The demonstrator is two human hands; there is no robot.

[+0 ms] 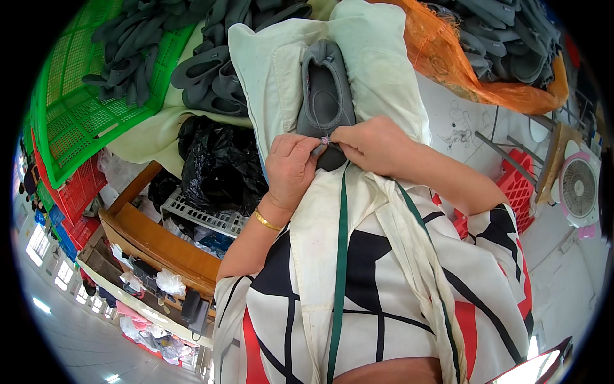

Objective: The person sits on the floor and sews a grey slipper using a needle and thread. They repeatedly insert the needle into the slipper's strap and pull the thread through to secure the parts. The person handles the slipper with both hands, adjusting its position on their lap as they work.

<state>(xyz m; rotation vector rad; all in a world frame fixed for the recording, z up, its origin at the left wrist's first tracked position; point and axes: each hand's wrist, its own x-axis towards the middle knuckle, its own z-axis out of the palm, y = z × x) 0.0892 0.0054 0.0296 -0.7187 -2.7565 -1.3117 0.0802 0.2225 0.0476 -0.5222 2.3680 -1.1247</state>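
A grey slip-on shoe [327, 96] lies on a pale cloth-covered cushion [377, 48] in front of me, its opening facing up. At its near end sits a small pinkish, sparkly piece [325, 140], like a bead or ornament. My left hand [291, 163] is closed in a pinch on the shoe's near end, just left of that piece. From the right, my right hand [378, 146] pinches close against the same piece; what lies between its fingertips is too small to make out. A thin thread [314, 118] loops over the shoe's opening.
Grey shoes fill a green plastic basket [80, 125] at the far left and an orange sack [511, 96] at the far right. More grey shoes [214, 80] lie left of the cushion. Below them are a black plastic bag [220, 169] and a wooden drawer [169, 237]. A fan [579, 182] stands right.
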